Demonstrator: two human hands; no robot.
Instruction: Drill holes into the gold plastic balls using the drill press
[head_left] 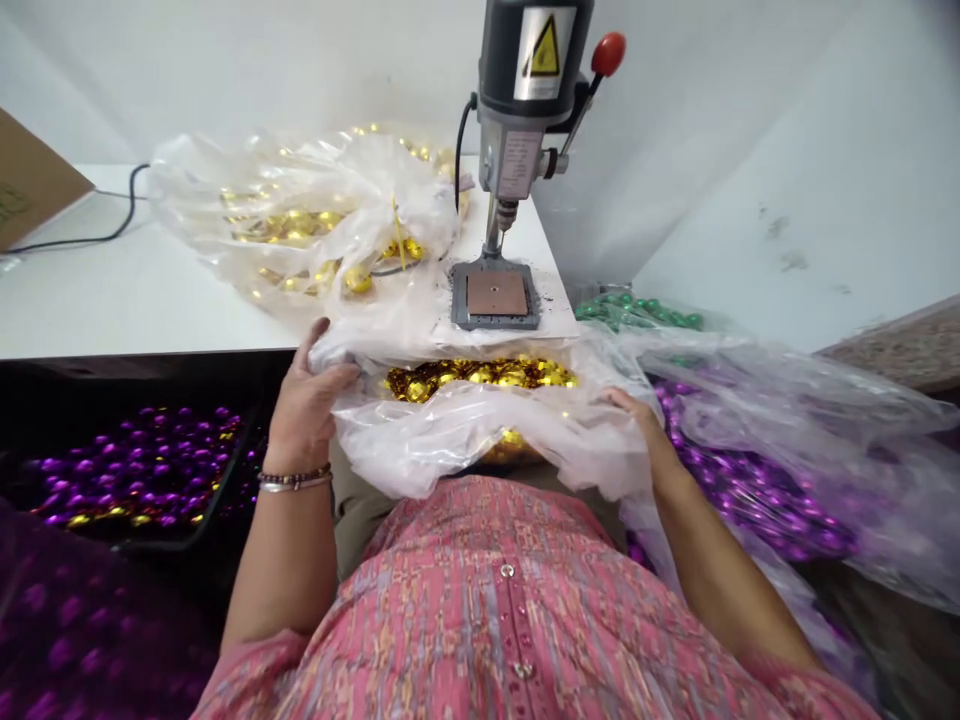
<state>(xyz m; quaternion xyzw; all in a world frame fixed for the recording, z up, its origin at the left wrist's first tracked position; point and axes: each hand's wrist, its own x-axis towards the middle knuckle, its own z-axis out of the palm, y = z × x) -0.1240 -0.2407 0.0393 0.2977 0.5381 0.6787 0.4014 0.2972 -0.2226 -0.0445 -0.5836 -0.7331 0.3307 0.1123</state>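
A clear plastic bag (420, 440) lies across my lap at the table's front edge, its mouth spread wide. Gold bead strands (484, 376) show inside it. My left hand (306, 395) grips the bag's left side, with the thumb pointing up and the fingers closed on the film. On the opposite side, my right hand (641, 425) pinches the bag's right edge, and its fingers are partly hidden by the plastic. Just beyond the bag stands a small drill press (517, 150), its base plate (496, 296) near the table edge.
Another plastic bag (195, 200) with gold beads rests on the white table (67, 300). A black crate (217, 500) of purple beads is at lower left. Bags with purple beads (757, 480) and green beads (637, 312) lie at right. A cardboard box (37, 185) stands far left.
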